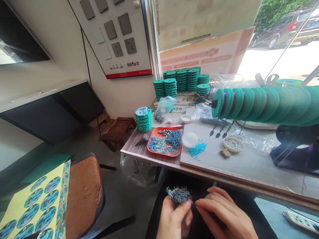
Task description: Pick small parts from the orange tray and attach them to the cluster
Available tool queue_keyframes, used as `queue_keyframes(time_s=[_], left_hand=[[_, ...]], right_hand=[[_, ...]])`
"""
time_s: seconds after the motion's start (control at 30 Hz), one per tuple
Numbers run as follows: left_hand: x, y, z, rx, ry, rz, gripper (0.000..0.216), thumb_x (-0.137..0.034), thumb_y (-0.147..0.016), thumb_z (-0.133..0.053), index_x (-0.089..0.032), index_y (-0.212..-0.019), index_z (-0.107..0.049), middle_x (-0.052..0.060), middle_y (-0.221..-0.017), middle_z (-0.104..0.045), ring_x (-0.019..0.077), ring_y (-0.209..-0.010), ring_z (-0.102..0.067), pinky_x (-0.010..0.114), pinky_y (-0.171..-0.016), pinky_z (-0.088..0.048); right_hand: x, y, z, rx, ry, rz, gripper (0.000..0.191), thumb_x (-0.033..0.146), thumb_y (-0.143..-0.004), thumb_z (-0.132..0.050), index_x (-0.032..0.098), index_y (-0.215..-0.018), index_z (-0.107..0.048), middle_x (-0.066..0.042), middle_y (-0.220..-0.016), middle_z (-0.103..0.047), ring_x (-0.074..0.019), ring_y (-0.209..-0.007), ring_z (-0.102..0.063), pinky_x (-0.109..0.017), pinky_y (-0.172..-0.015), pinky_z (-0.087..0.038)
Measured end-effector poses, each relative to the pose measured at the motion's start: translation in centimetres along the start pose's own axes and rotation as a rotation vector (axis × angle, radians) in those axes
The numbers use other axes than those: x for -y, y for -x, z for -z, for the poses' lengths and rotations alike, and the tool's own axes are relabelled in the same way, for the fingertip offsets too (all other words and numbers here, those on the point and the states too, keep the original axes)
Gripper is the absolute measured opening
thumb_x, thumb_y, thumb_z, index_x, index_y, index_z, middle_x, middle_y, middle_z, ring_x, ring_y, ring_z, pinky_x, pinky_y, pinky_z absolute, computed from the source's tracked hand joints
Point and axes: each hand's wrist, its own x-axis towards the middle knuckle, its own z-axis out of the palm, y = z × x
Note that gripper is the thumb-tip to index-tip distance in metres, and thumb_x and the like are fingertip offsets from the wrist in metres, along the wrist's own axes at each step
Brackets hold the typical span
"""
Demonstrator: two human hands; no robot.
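Low in the head view, over my lap, my left hand (175,217) grips a bundle of small dark grey ring-ended pieces (179,195) between thumb and fingers. Thin wire-like ends stick up from its top. Just to the right, my right hand (221,210) has its thumb and fingertips drawn together near the bundle. A small dark tip shows by its forefinger; what the fingers hold is too small to make out. On the table ahead lies an orange tray (164,154) with several kinds of small blue, green and metal parts.
Right of the tray are light-blue sticks (197,148), a white lid (190,140) and a round dish of grey pellets (233,144). A rod of green spools (264,104) overhangs the table. Stacked green spools (181,79) stand behind. A brown chair (84,192) carries sticker sheets (37,202).
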Motion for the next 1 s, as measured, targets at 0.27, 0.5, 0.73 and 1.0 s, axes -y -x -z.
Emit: queue_keyframes(time_s=[0.27, 0.5, 0.73, 1.0], left_hand=[[0.1, 0.0, 0.0, -0.008, -0.024, 0.008, 0.034, -0.042, -0.06, -0.072, -0.018, -0.065, -0.049, -0.009, -0.041, -0.039, 0.0028, -0.037, -0.023, 0.018, -0.038, -0.01], [0.0, 0.0, -0.1, -0.024, -0.039, -0.076, 0.049, -0.056, -0.052, -0.075, -0.015, -0.069, -0.054, -0.009, -0.04, -0.041, 0.0013, -0.035, -0.023, 0.018, -0.038, -0.01], [1.3, -0.6, -0.6, -0.167, 0.031, -0.292, 0.049, -0.056, -0.047, -0.078, -0.015, -0.068, -0.061, -0.008, -0.04, -0.048, 0.0028, -0.035, -0.035, 0.018, -0.04, -0.029], [3.0, -1.2, -0.1, -0.468, 0.02, -0.476, 0.042, -0.031, -0.043, -0.085, -0.019, -0.077, -0.065, 0.004, -0.071, -0.072, 0.0224, -0.073, -0.066, 0.028, -0.07, -0.051]], right_hand=[[-0.1, -0.1, -0.1, 0.0, -0.005, -0.004, 0.013, 0.008, -0.082, -0.053, 0.019, -0.088, -0.055, 0.004, -0.064, -0.059, -0.0079, -0.055, -0.057, -0.027, -0.077, -0.05], [0.0, 0.5, -0.2, -0.068, 0.047, -0.118, 0.006, 0.015, -0.085, -0.05, 0.02, -0.086, -0.055, 0.001, -0.066, -0.06, -0.0109, -0.062, -0.061, -0.022, -0.064, -0.05], [0.4, 1.2, -1.2, -0.105, 0.039, -0.278, 0.011, 0.021, -0.088, -0.047, 0.021, -0.08, -0.054, 0.002, -0.066, -0.059, -0.0092, -0.057, -0.056, -0.021, -0.054, -0.044], [0.6, 1.0, -1.1, -0.09, 0.063, -0.25, 0.016, 0.021, -0.088, -0.045, 0.02, -0.076, -0.056, 0.002, -0.061, -0.056, -0.0094, -0.053, -0.053, -0.022, -0.052, -0.041]])
